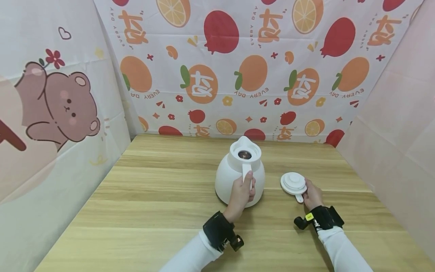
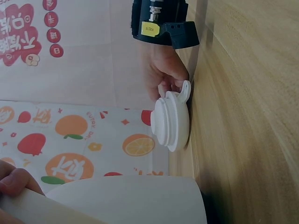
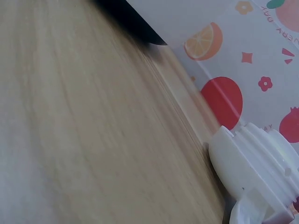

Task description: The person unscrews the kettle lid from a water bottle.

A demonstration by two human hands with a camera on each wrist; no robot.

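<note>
A white thermal jug stands upright on the table, its top uncovered and its spout facing away from me. My left hand grips the jug's handle, fingers curled round it. To the jug's right, my right hand pinches the edge of the round white lid, which lies with its stepped side up and its small tab toward me. The left wrist view shows the same lid at or just above the table; whether it touches is unclear. In the right wrist view the lid appears, but no fingers.
The wooden table runs back to a fruit-patterned cloth. A bear-printed cloth hangs on the left and a pale cloth on the right. Each wrist wears a black camera band.
</note>
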